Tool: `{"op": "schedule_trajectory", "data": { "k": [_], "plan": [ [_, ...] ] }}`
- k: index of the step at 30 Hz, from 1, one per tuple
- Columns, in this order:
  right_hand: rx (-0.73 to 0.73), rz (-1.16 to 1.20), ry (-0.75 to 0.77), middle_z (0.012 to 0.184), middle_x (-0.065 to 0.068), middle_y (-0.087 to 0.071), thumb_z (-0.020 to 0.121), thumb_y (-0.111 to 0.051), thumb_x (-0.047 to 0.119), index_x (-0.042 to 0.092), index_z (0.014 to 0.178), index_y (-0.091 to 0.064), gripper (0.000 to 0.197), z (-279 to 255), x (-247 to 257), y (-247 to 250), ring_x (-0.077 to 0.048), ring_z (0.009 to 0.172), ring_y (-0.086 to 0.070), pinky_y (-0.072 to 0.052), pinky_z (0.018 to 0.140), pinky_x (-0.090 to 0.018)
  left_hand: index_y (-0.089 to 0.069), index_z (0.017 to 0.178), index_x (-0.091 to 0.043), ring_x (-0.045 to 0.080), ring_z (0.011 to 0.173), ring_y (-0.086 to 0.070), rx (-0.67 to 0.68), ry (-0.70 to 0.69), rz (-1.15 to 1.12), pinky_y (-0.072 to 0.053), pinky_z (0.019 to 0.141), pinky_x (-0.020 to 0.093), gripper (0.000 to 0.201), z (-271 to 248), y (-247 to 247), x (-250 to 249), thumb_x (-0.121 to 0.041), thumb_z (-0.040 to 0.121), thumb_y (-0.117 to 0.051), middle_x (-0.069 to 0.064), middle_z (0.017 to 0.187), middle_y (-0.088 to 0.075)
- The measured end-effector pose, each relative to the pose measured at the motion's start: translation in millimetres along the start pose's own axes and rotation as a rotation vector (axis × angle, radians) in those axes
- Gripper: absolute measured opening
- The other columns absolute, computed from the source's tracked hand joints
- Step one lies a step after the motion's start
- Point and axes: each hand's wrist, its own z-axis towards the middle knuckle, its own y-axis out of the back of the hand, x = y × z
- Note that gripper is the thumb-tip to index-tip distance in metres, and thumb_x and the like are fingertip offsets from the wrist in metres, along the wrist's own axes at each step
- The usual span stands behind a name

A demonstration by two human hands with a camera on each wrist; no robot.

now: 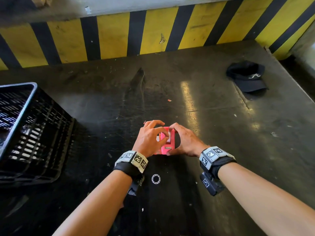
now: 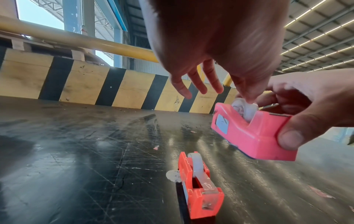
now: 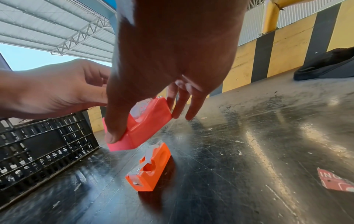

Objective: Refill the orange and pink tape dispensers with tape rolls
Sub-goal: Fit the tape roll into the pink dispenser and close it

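The pink tape dispenser [image 2: 254, 133] hangs gripped by right-hand fingers [image 2: 291, 139] while left-hand fingers [image 2: 247, 92] pinch its tape roll [image 2: 246, 110].

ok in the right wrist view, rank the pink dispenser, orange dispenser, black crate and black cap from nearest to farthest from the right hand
1. pink dispenser: gripped in the right hand, lifted off the table.
2. orange dispenser: on the table just below it.
3. black crate at the left and black cap at the far right: both farther, too close to call.
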Motion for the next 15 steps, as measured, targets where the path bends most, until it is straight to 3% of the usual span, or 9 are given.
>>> {"op": "schedule_trajectory", "data": {
  "k": [3, 8, 15],
  "plan": [
    [0.025, -0.005, -0.014, 0.121, 0.011, -0.055, 0.057, -0.098, 0.041, 0.044, 0.117, -0.040, 0.084, -2.1, 2.3, 1.5, -0.011, 0.107, -0.055, -0.041, 0.085, -0.026, -0.079, 0.095, -0.028, 0.021, 0.134, -0.048, 0.017, 0.014, 0.000, -0.045, 0.106, 0.047, 0.009, -0.2, 1.3, -1.8, -0.031, 0.087, -0.078, -0.005, 0.138, -0.060],
    [0.044, 0.019, -0.074, 0.121, 0.006, -0.058, 0.060, -0.098, 0.041, 0.034, 0.121, -0.046, 0.080, -0.2, 3.6, 5.4, -0.016, 0.109, -0.057, -0.042, 0.083, -0.029, -0.080, 0.096, -0.030, 0.023, 0.139, -0.042, 0.086, -0.006, 0.037, -0.043, 0.107, 0.052, 0.010, -6.5, 5.3, -5.8, -0.033, 0.086, -0.079, -0.005, 0.142, -0.055],
    [0.094, 0.024, -0.118, 0.119, 0.004, -0.066, 0.050, -0.096, 0.054, 0.038, 0.116, -0.047, 0.084, 6.7, 2.7, 6.9, -0.019, 0.110, -0.065, -0.055, 0.092, -0.038, -0.080, 0.099, -0.035, 0.022, 0.144, -0.037, 0.147, -0.039, 0.155, -0.039, 0.111, 0.051, 0.013, -20.6, 10.8, -11.3, -0.039, 0.087, -0.077, -0.005, 0.148, -0.051]
  ]
}}
